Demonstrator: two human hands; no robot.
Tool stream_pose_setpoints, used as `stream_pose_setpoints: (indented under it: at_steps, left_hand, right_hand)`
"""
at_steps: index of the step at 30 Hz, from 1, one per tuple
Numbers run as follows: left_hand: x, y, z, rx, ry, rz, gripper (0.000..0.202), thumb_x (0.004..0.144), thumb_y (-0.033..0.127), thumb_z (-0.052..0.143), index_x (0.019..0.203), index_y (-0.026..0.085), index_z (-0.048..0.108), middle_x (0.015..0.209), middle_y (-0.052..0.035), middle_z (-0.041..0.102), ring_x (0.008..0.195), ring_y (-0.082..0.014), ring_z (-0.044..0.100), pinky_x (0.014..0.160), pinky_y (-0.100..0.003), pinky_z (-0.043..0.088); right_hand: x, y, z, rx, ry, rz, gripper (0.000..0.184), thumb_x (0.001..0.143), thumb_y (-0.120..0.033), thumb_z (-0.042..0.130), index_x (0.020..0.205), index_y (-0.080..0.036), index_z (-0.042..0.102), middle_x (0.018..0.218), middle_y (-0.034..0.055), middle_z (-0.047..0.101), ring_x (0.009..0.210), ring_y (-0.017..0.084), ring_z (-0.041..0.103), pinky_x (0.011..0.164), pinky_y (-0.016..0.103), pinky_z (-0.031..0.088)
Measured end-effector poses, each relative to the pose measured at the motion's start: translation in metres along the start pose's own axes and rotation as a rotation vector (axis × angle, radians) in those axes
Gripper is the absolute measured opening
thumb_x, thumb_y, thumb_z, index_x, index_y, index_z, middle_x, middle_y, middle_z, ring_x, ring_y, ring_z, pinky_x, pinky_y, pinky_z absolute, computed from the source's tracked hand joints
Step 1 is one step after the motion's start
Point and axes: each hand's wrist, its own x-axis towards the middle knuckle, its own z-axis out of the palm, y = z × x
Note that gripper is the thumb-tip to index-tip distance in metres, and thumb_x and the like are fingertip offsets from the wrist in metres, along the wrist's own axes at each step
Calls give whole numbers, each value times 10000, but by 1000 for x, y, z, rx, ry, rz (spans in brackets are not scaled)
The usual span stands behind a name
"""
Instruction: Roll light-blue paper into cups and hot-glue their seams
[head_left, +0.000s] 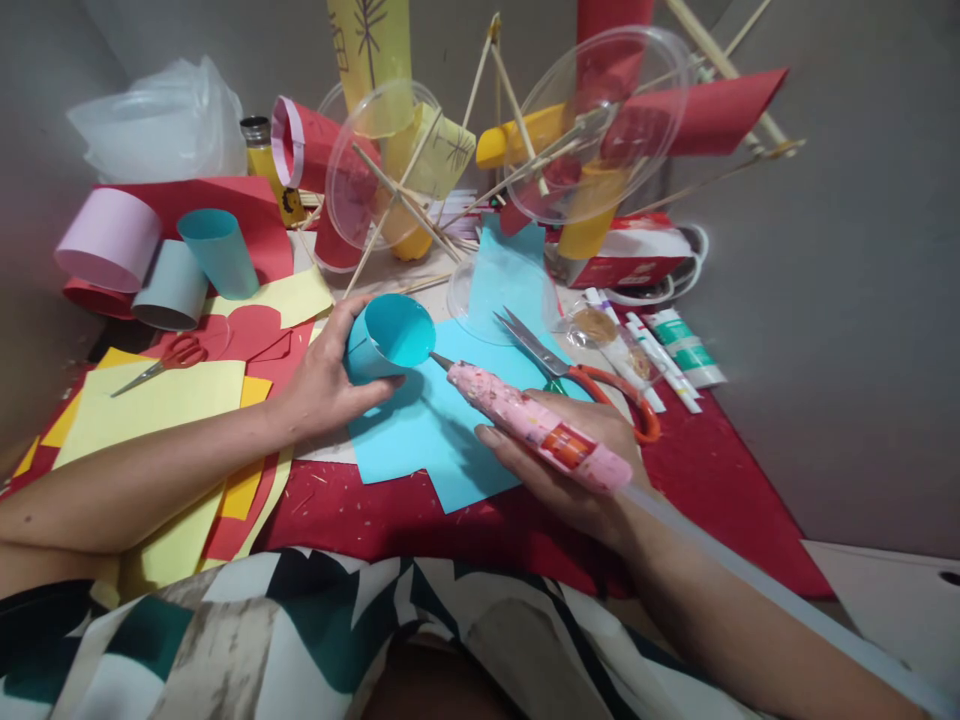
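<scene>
My left hand (337, 375) is wrapped around a blue paper tube (367, 340), tilted so that its open end faces me and to the right. A pink glue gun (517, 410) is in my right hand (577, 470), with a clear glue stick (750, 580) trailing from its back along my forearm. The gun's metal nozzle touches or nearly touches the tube's right rim. Under both lies a sheet of blue paper (465, 470) with a notched edge. Large scissors with orange handles (611, 385) lie partly open on its right side, just beyond my right hand.
Paper tubes (109, 235) and small scissors (176, 352) lie on the left among yellow and red sheets (165, 420). Behind stands a frame of wooden sticks (397, 190) with clear plastic lids (600, 60). Markers (664, 360) and a green-white tube (686, 345) are on the right.
</scene>
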Motion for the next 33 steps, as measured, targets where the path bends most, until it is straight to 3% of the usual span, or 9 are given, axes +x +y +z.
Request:
stream_pose_setpoints:
  at_steps: [3,6,11,14,17,21,24,29,33]
  left_hand:
    - [0,0,0,6,0,12,703,803,312,746,1406,251,390,1390,-132,590,1240,-313,621,1032,-491,541]
    - [2,2,-1,15,1,-7,702,802,309,747,1408,258,396,1392,-127,592,1239,-317,622,1032,-494,542]
    - [9,6,-15,107,-25,-35,738,784,366,755,1426,247,410,1425,-128,584,1285,-325,600,1069,-490,520]
    - [12,4,-26,217,-41,36,764,801,419,752,1455,234,402,1440,-138,582,1314,-335,579,1089,-496,496]
    - [13,1,-29,385,-64,117,770,819,469,735,1471,216,411,1427,-163,598,1287,-372,587,1054,-534,494]
    - [7,-1,-22,578,-131,165,763,859,521,701,1482,177,428,1375,-208,629,1187,-407,625,947,-546,516]
    - [3,1,-17,571,-184,183,779,882,568,685,1487,155,422,1350,-225,644,1157,-403,638,928,-534,529]
    - [6,7,-22,344,-326,-37,833,876,597,676,1531,181,373,1290,-189,680,1144,-370,662,954,-536,547]
    - [14,9,-30,304,-404,-191,891,808,659,701,1505,175,429,1269,-185,693,1120,-380,682,921,-548,563]
  right_hand:
    - [0,-2,0,-70,2,-104,332,1033,-471,508,1128,-273,758,771,27,733,603,157,646,556,295,489]
    - [1,-7,-4,-74,-45,-77,343,1041,-477,488,1046,-269,760,696,19,680,590,160,619,570,293,482]
    - [5,-11,-13,-42,-46,15,294,1016,-454,548,1089,-265,760,855,65,744,783,217,705,690,327,556]
    - [9,-8,-16,47,-27,-44,310,1011,-373,568,1253,-268,732,961,72,776,941,242,732,804,346,585]
    - [10,-6,-16,95,-66,-100,380,1004,-355,579,1352,-252,694,987,80,783,996,268,742,821,364,598]
    - [10,-7,-12,99,-16,1,334,1004,-417,580,1232,-245,754,1005,98,780,1035,296,737,829,392,601]
    - [10,-6,-8,133,-10,43,320,1006,-440,569,1178,-256,768,995,92,780,1034,295,739,837,399,607]
    - [12,-2,-4,177,22,104,319,990,-439,583,1202,-278,760,1016,76,782,1049,293,738,807,385,623]
    - [13,-1,-6,181,29,146,327,995,-447,585,1223,-290,760,1021,64,787,1015,265,748,828,348,624]
